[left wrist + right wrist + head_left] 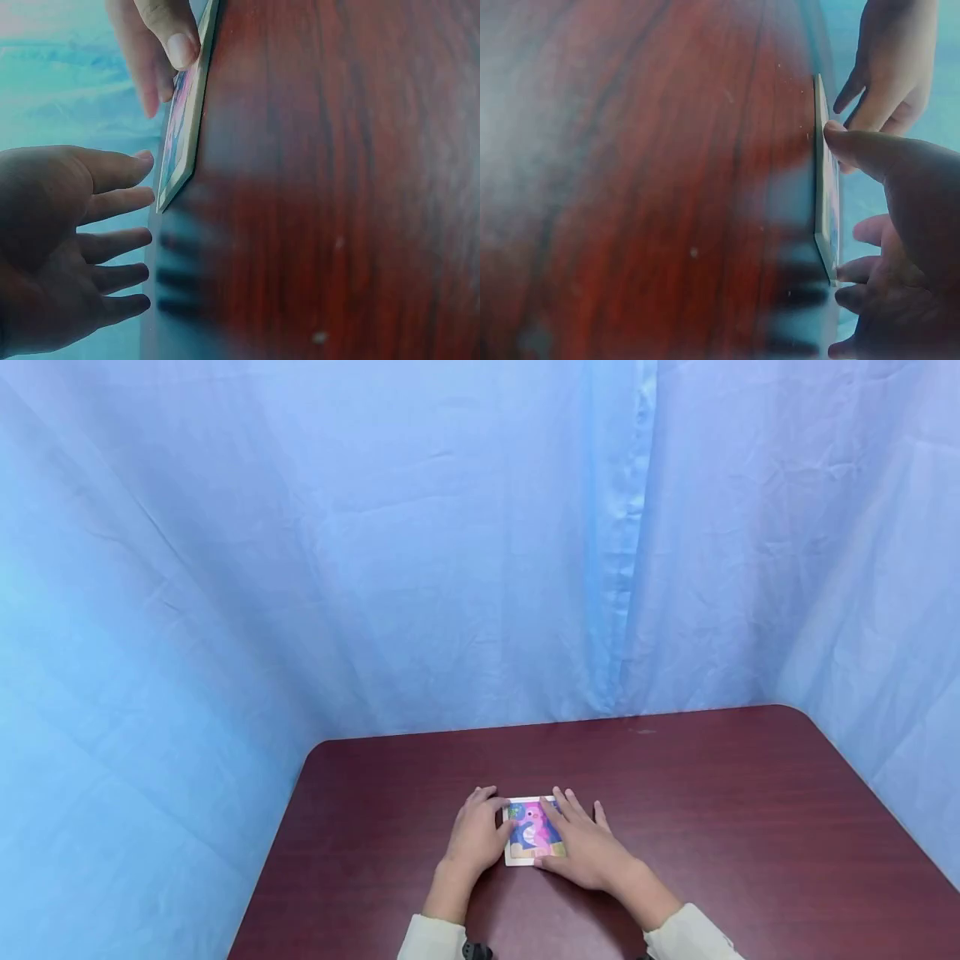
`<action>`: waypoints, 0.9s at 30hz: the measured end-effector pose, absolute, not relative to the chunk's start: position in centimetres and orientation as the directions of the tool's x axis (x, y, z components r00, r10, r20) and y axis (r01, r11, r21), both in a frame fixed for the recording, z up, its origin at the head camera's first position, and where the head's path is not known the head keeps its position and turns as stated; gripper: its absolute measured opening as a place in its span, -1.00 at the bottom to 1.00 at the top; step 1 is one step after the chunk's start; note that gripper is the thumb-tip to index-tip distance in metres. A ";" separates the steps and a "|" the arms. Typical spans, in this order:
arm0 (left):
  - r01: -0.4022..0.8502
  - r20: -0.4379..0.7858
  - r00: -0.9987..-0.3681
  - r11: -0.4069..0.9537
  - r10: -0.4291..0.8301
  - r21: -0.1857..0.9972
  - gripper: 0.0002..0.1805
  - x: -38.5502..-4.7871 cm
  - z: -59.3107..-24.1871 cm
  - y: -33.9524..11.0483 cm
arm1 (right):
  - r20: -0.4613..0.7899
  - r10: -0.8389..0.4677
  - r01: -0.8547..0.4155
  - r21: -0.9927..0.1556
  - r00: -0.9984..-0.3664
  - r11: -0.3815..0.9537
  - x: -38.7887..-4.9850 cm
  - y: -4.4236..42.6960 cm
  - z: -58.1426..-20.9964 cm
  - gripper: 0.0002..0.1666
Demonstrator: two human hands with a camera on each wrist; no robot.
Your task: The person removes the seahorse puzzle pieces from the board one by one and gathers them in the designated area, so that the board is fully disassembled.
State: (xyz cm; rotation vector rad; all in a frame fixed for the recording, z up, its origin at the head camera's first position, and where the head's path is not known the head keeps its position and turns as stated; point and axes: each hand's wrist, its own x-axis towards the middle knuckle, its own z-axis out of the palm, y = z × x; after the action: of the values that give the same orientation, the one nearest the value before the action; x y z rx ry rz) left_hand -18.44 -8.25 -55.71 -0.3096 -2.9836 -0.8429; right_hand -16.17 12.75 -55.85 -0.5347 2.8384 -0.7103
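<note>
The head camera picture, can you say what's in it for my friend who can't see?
A person's left hand and right hand are at opposite sides of a square, colourful picture board on a dark red table. Pale blue curtains hang behind it.

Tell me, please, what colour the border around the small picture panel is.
The border is white to off-white; it shows best in the head view.
</note>
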 end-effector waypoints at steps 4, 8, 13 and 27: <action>0.186 0.085 -0.982 0.826 0.166 0.532 -0.66 -18.4 -55.9 -8.2 | -0.080 -0.387 -0.304 -0.483 -0.919 0.821 -16.1 12.7 -56.0 0.10; 0.167 0.101 -0.986 0.812 0.133 0.560 -0.70 -18.5 -55.9 -8.0 | -0.075 -0.397 -0.313 -0.488 -0.915 0.815 -16.1 12.6 -56.0 0.10; 0.150 0.116 -0.988 0.807 0.101 0.572 -0.74 -18.6 -56.1 -7.7 | -0.073 -0.396 -0.309 -0.504 -0.915 0.806 -16.0 12.5 -55.8 0.10; 0.121 0.167 -0.985 0.819 0.031 0.561 -0.69 -18.8 -55.8 -6.3 | -0.089 -0.375 -0.290 -0.480 -0.923 0.828 -16.1 11.9 -55.5 -0.06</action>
State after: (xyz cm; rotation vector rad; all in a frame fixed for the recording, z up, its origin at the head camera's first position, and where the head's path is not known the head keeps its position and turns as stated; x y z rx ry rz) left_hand -18.81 -6.32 -55.77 -0.1200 -2.8509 -0.8950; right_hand -16.09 11.87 -55.53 -0.5191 2.8295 -0.7006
